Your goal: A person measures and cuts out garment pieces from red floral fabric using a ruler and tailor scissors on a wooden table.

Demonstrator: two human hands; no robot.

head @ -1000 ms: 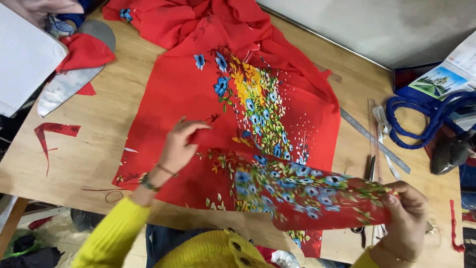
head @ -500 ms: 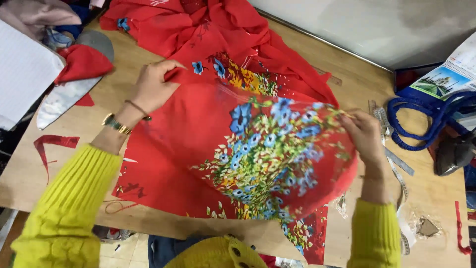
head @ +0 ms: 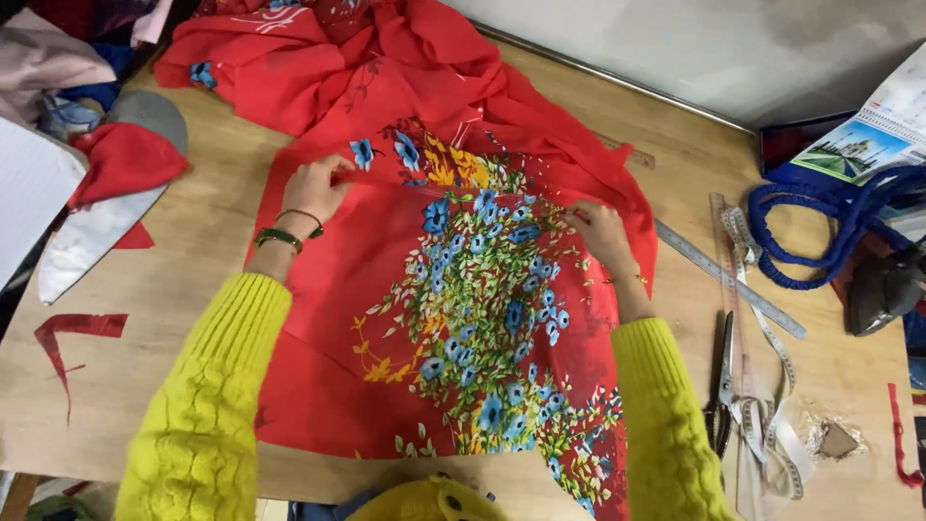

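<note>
A red fabric [head: 328, 289] printed with blue flowers and green leaves lies spread over the wooden table [head: 212, 241]. A folded-over top piece of it is laid flat on the lower layer. My left hand [head: 313, 188] pinches the upper left edge of that piece. My right hand [head: 603, 232] grips its upper right edge near the fabric's border. Both arms wear yellow knitted sleeves, and the left wrist carries bracelets. More of the red cloth is bunched at the far side of the table.
Metal rulers [head: 728, 275], scissors [head: 721, 386] and a measuring tape [head: 772, 425] lie to the right. A blue cord [head: 830, 232] and a dark iron [head: 883, 289] sit at the far right. Red scraps [head: 72, 328], a grey curved pattern piece [head: 96, 232] and piled clothes lie to the left.
Both hands lifted the flowered piece, carried it away from me and laid it flat over the lower layer. They now rest at its far edge.
</note>
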